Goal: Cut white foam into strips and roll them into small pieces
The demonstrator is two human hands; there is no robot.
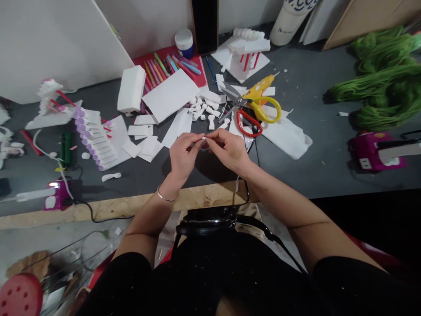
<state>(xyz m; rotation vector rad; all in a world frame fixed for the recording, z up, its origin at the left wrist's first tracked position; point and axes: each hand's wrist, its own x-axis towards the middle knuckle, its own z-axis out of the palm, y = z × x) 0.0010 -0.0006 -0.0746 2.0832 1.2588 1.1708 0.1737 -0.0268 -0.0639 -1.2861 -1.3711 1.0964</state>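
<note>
My left hand (184,152) and my right hand (230,148) meet over the near part of the dark table. Both pinch a small white piece (204,138) between thumb and fingertips, too small to name its kind. Just beyond the fingers lies a pile of small white rolled pieces (198,105), some pinched in at the middle. To their right, scissors (241,103) with open blades overlap a yellow-handled tool (259,98). White strips and cut cards (148,147) are scattered left of my left hand.
A stair-like white model (98,136) with purple ends stands left. Behind are colored pens (161,70), a white jar (184,41), another small model (250,48) and a white tumbler (289,22). Green yarn (381,83) and a purple device (375,151) lie right.
</note>
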